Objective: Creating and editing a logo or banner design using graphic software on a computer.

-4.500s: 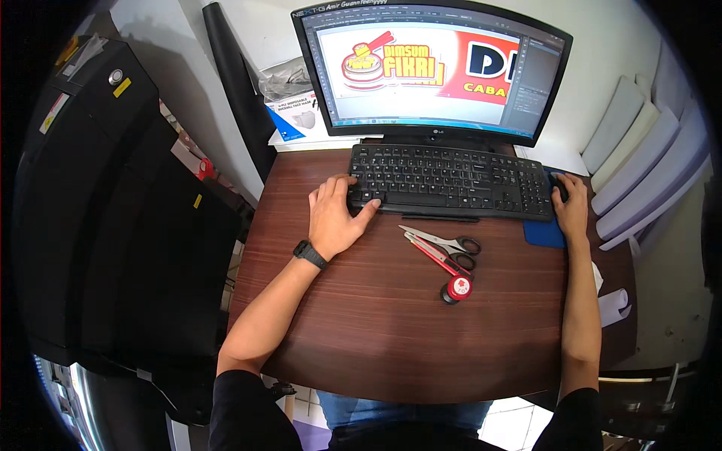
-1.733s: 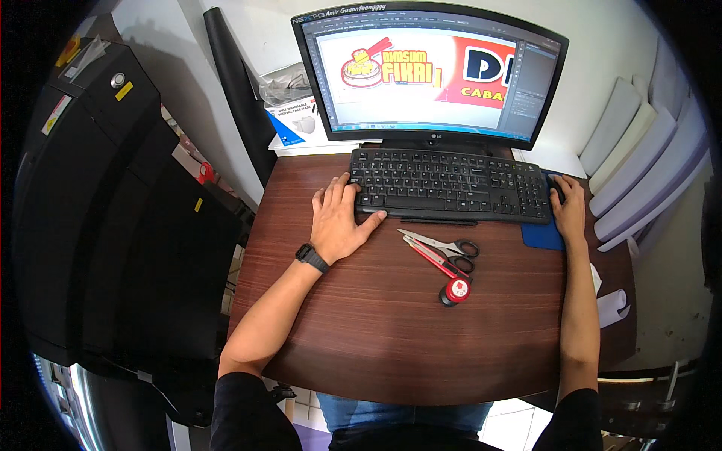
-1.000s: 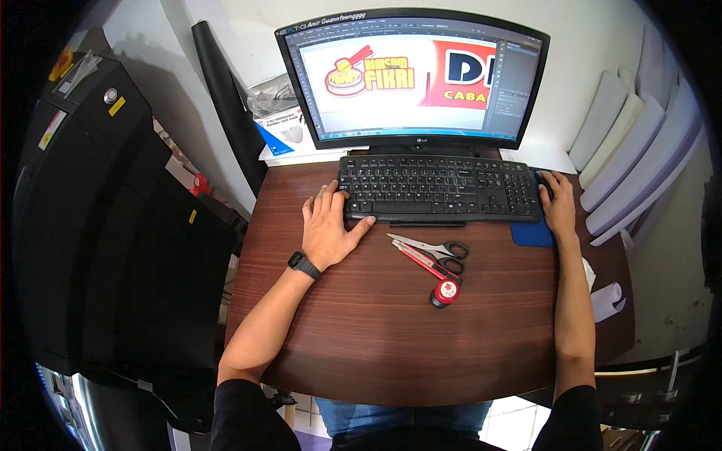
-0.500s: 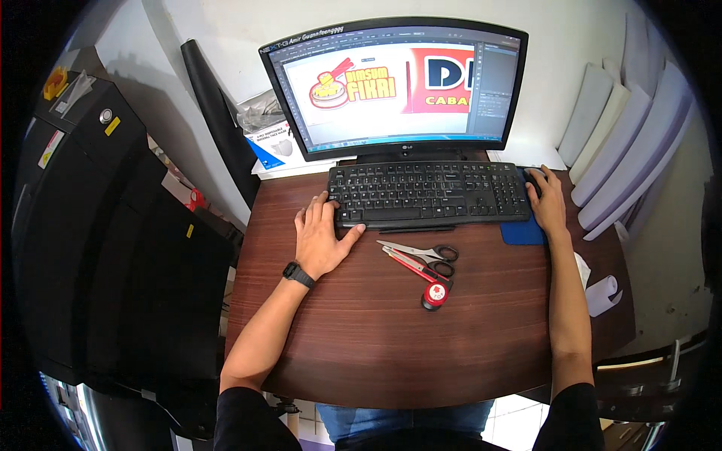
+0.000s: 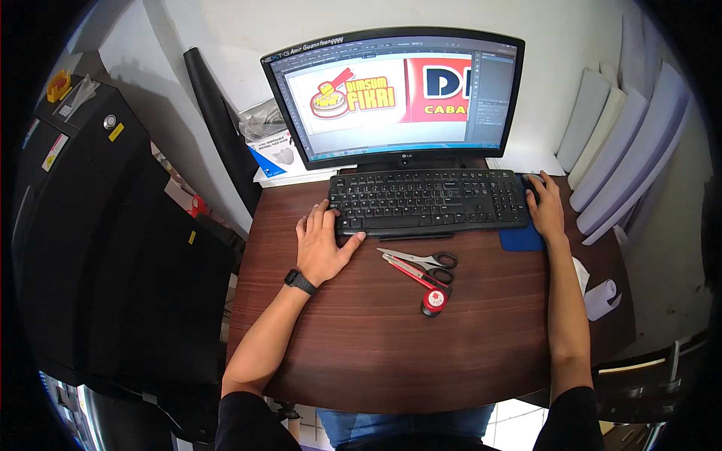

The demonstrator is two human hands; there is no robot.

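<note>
My right hand (image 5: 547, 210) is wrapped over a dark computer mouse (image 5: 532, 183), mostly hidden under its fingers, on a blue mouse pad (image 5: 520, 239). At the left end of the black keyboard (image 5: 429, 201) lies my left hand (image 5: 322, 244), palm down with thumb spread; its fingertips rest on or beside the left keys. Behind the keyboard, a curved monitor (image 5: 402, 154) shows a food logo beside a red panel with bold lettering. Black-handled scissors (image 5: 425, 260) lie across a red utility knife (image 5: 410, 270) in front of the keyboard. A round red-and-black craft punch (image 5: 434, 302) touches or nearly touches the knife.
Rolled sheets (image 5: 632, 143) lean at the right wall, and a small white roll (image 5: 602, 299) lies at the right of the brown desk (image 5: 406, 353). A face mask box (image 5: 274, 154) stands left of the monitor. A large black machine (image 5: 113, 248) flanks the left side.
The whole scene sits slightly lower in view, as the head has tilted a little. Both hands keep their places at the keyboard and the mouse.
</note>
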